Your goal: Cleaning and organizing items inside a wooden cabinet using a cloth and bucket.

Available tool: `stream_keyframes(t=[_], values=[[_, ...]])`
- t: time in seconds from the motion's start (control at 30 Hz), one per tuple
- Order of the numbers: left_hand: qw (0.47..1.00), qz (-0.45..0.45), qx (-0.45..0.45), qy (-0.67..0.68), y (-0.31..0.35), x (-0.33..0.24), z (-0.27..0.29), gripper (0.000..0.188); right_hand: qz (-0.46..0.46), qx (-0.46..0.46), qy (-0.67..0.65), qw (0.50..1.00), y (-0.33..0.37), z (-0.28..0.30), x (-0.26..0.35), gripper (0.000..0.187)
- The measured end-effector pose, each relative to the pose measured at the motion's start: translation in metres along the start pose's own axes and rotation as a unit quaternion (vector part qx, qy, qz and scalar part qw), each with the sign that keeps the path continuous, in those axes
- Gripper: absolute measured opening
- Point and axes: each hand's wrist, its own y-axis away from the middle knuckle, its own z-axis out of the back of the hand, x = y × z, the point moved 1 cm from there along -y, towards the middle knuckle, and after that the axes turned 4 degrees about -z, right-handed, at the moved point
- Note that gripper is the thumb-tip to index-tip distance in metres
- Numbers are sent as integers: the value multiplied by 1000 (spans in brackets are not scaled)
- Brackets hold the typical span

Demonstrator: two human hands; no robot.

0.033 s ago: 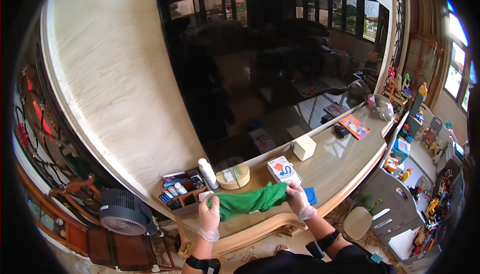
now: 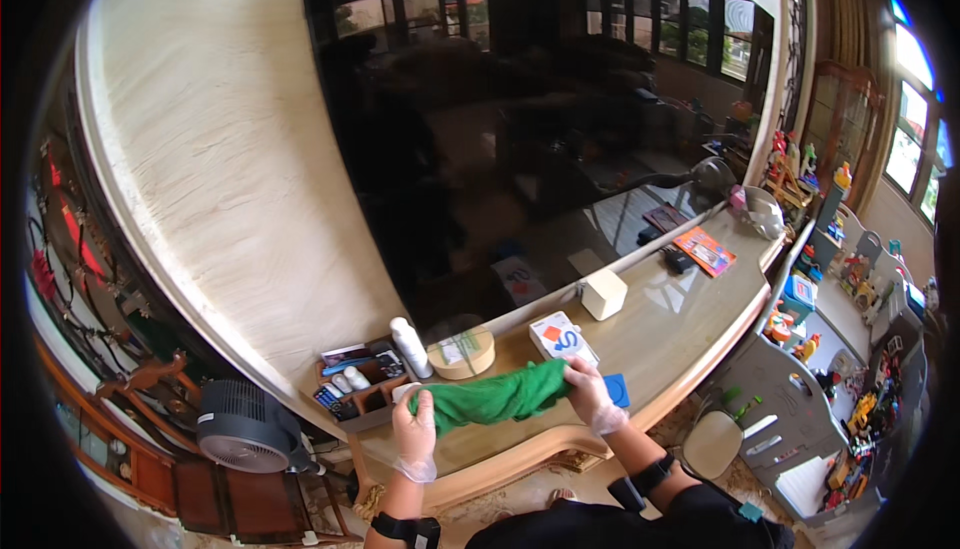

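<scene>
A green cloth (image 2: 500,396) is stretched crosswise above the front of a long cabinet top (image 2: 660,319). My left hand (image 2: 414,431), in a thin clear glove, grips its left end with the thumb on top. The other end is pinched in my right hand (image 2: 588,396), gloved the same way. Between them the cloth is bunched in loose folds. Just beyond the right hand lie a white box (image 2: 563,337) with a blue and red print and a flat blue object (image 2: 616,390), partly hidden by that hand. A round tan box (image 2: 463,355) stands behind the cloth.
Left of the round box are a white bottle (image 2: 410,347) and a brown organizer (image 2: 372,399) with remotes. A cream cube (image 2: 604,294) and an orange packet (image 2: 706,251) lie farther right. A large dark television (image 2: 520,149) rises behind; a fan (image 2: 245,427) stands at left, a toy-filled grey unit (image 2: 800,399) at right.
The cloth's middle looks fuller and more bunched than before. My right hand has shifted slightly left and up, and both hands keep their hold. The whole view has moved a little.
</scene>
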Motion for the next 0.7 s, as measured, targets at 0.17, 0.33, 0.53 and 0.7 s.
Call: stream_keyframes(t=[0.17,0.33,0.53,0.7], values=[[925,21,138,-353,-12,0,-17,39,8,-94,397,913,-32,-18,-5,23],[991,105,72,51,-23,32,0,42,-29,114,163,980,-42,-24,-21,31],[896,177,200,354,-20,23,-2,43,2,50,377,925,-20,-44,-50,72],[860,217,221,407,-14,39,26,45,-3,-56,360,931,-10,-55,-83,46]])
